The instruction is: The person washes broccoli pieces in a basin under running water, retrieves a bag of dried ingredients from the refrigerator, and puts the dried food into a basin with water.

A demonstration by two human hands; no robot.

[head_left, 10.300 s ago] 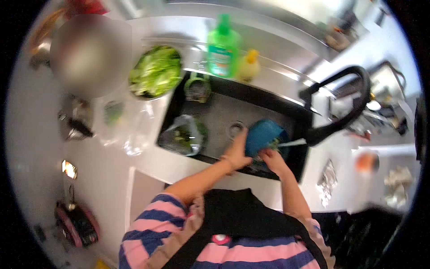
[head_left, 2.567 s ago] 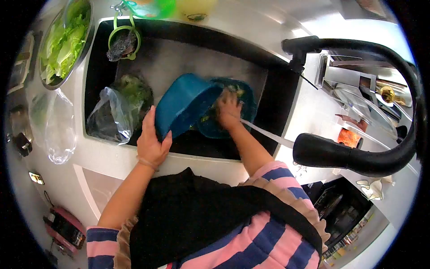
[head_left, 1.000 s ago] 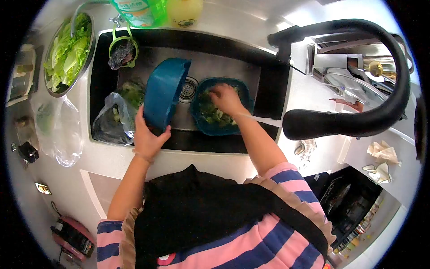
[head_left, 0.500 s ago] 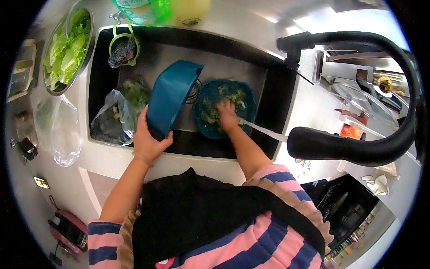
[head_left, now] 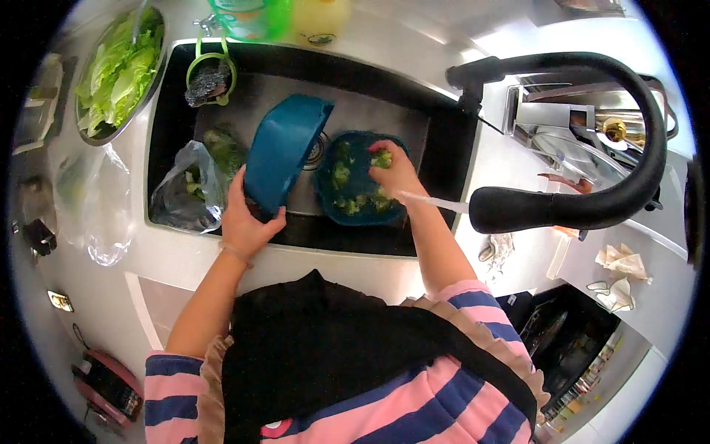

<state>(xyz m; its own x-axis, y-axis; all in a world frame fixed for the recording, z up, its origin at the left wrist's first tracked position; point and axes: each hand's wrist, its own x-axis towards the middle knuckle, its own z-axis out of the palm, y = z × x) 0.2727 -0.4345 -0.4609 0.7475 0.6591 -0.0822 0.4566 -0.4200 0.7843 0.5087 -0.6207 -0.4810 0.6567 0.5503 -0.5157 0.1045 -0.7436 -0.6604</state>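
Observation:
My left hand [head_left: 250, 220] is closed on the lower rim of a blue plastic basin [head_left: 287, 152], which is tilted on its side over the sink. My right hand [head_left: 394, 175] pinches a broccoli floret [head_left: 381, 159] above a second blue container [head_left: 323, 194], perhaps a colander. Several more broccoli pieces [head_left: 361, 203] lie in that container. Water runs from the black faucet [head_left: 510, 210] onto my right wrist.
The sink [head_left: 355, 83] also holds a clear plastic bag [head_left: 194, 194] with greens at its left. A green-rimmed strainer [head_left: 214, 80] hangs at the back left corner. A metal bowl of lettuce [head_left: 124, 74] stands on the counter, near another plastic bag [head_left: 105, 203].
My right hand has risen from among the broccoli and moved slightly right, now with a floret in its fingers. My left hand still holds the tilted basin. The view has shifted a little.

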